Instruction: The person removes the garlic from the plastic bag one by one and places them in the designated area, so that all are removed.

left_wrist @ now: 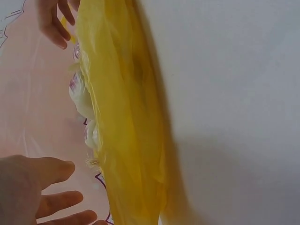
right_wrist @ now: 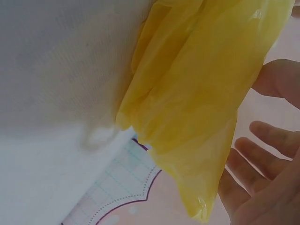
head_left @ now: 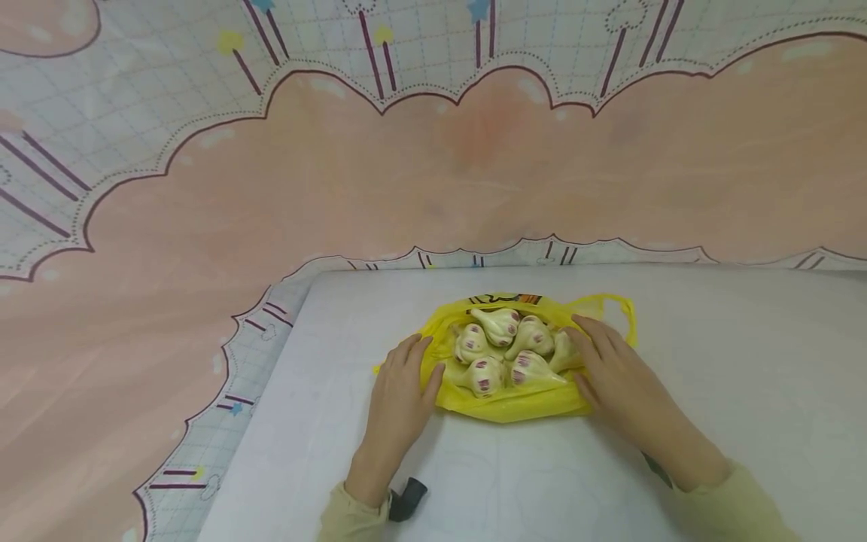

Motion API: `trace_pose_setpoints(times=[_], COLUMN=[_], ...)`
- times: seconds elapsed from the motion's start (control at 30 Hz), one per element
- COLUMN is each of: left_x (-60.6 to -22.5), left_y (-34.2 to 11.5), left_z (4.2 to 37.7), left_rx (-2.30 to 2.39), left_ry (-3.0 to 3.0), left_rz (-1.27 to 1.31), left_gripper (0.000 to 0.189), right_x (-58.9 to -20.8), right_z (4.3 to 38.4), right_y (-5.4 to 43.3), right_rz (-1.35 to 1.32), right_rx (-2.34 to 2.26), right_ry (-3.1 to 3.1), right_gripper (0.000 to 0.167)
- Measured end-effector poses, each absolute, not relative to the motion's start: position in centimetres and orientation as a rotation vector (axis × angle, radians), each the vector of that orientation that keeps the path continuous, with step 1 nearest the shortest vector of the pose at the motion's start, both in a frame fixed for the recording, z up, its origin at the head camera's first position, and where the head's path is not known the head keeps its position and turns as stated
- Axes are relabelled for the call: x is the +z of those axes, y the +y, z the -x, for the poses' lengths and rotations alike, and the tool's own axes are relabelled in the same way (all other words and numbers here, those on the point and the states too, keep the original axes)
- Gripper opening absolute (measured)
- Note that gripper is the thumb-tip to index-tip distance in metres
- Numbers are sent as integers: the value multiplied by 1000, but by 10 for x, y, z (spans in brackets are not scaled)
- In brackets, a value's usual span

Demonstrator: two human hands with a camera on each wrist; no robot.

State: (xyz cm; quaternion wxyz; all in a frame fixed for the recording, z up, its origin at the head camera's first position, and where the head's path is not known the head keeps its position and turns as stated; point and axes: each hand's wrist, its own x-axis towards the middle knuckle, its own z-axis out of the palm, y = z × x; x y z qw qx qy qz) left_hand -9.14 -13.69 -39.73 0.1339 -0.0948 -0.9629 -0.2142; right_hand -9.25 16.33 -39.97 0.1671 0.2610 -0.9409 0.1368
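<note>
Here, black print marks the yellow bag holding garlic.

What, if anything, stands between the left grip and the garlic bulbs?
Only the left side of the yellow bag lies between the left grip and the garlic bulbs in the head view. The bag's mouth is open, so nothing visible blocks them from above.

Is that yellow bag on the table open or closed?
Open: the yellow bag has its mouth spread wide, with several garlic bulbs showing inside.
</note>
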Motion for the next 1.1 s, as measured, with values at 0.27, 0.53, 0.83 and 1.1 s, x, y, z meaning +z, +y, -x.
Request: trace_pose_setpoints(times=[0.27, 0.53, 0.83, 1.1], left_x=[-395, -397, -398, -402], left_y=[-138, -138, -138, -137], left_z=[99, 107, 116, 124], left_rx=[-663, -723, -773, -835], left_ry=[-2807, -2824, -2819, -2850], left_rz=[254, 200, 149, 113], left_gripper=[43, 42, 42, 40], right_x=[-398, -399, -403, -410], right_z=[97, 100, 103, 106], right_y=[161, 160, 160, 162], right_rz=[-765, -789, -793, -836], right_rx=[348, 336, 339, 314], right_ry=[-2682, -2680, -2704, -2643], right_gripper=[67, 66, 60, 58])
